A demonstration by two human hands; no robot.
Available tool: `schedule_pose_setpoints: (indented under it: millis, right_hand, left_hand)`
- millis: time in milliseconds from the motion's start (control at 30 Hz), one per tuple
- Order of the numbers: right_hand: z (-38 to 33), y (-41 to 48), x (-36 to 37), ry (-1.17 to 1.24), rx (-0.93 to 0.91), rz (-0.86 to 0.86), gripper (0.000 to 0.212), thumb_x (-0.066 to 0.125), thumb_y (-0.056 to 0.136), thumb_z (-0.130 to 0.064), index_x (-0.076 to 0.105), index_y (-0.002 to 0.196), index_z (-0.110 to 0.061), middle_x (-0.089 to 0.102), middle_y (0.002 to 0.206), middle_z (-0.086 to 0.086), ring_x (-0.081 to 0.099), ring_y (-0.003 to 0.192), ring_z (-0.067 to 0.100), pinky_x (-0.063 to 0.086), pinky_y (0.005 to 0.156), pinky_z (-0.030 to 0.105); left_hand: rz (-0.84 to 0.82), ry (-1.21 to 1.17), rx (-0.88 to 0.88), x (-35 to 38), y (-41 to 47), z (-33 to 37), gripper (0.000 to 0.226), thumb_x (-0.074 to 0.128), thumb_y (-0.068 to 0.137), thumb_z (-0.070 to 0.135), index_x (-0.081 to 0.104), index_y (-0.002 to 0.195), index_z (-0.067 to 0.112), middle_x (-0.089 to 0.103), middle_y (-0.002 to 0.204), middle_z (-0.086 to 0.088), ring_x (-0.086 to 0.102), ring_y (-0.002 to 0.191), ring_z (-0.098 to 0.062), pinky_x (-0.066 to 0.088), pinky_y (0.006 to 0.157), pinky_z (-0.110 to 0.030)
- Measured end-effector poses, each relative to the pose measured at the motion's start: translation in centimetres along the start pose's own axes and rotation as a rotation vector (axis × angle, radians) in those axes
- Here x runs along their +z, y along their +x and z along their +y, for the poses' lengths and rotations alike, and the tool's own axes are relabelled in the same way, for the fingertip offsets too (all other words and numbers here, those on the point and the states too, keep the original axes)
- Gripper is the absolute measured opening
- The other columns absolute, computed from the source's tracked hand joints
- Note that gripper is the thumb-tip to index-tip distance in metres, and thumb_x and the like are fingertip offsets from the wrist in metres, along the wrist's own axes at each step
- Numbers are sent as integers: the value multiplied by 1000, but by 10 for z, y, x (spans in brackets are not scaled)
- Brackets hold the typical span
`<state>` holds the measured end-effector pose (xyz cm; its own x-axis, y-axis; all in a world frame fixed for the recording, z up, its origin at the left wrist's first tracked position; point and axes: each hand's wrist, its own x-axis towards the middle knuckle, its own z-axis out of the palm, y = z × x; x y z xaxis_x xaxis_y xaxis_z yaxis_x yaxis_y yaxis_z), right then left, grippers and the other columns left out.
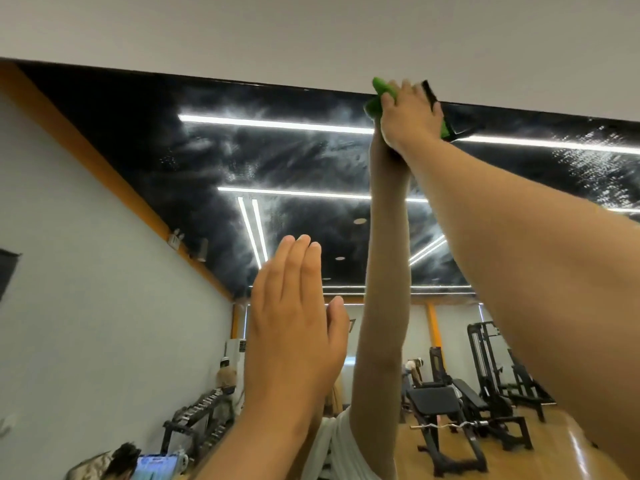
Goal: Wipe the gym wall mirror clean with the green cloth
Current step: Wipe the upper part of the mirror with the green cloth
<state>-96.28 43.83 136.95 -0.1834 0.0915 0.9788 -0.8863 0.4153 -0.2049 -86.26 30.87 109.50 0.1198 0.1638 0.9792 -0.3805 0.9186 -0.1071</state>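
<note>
The left hand (294, 323) is laid flat against the gym wall mirror (138, 140), its fingers straight and held together, and nothing is gripped by it; it appears to be used as a brace. Across the upper glass, hazy streaks (277, 157) are seen, so the wiping is judged to be under way but far from finished. The green cloth (375, 98) is bunched at the very top edge of the mirror, where it is pressed to the glass by the right hand (408, 109), whose fingers are spread over it rather than curled round it. Further right, a wet speckled patch (595, 157) is left unwiped. For the next move, the cloth would probably need to be drawn along the top edge toward that patch, with firm, even pressure kept at full reach.
</note>
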Motion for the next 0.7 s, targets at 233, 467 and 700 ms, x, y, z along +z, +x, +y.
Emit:
schedule_pose_setpoints:
  millis: [233, 467, 700]
  right_hand:
    - [-42, -42, 23, 5, -513, -103, 46, 25, 110, -34, 27, 156, -33, 18, 165, -10, 8, 153, 9, 1, 122, 38]
    - [28, -58, -2, 17, -570, -191, 46, 28, 110, -32, 28, 156, -30, 19, 165, -11, 7, 152, 6, -1, 121, 34]
    - [115, -75, -30, 5, -504, -178, 46, 29, 110, -31, 26, 156, -30, 19, 165, -9, 6, 153, 8, -1, 122, 35]
  left_hand:
    - [13, 5, -7, 2, 0, 0, 60, 59, 92, 31, 38, 145, 11, 46, 150, -10, 28, 142, -21, 21, 113, -52]
    - [-67, -9, -16, -8, 1, 3, 52, 48, 98, 31, 37, 145, 11, 45, 151, -12, 34, 144, -28, 21, 117, -43]
    - [-42, -90, -166, -1, 0, 52, 55, 34, 98, 42, 41, 144, 13, 43, 152, -7, 30, 146, -22, 16, 120, -36]
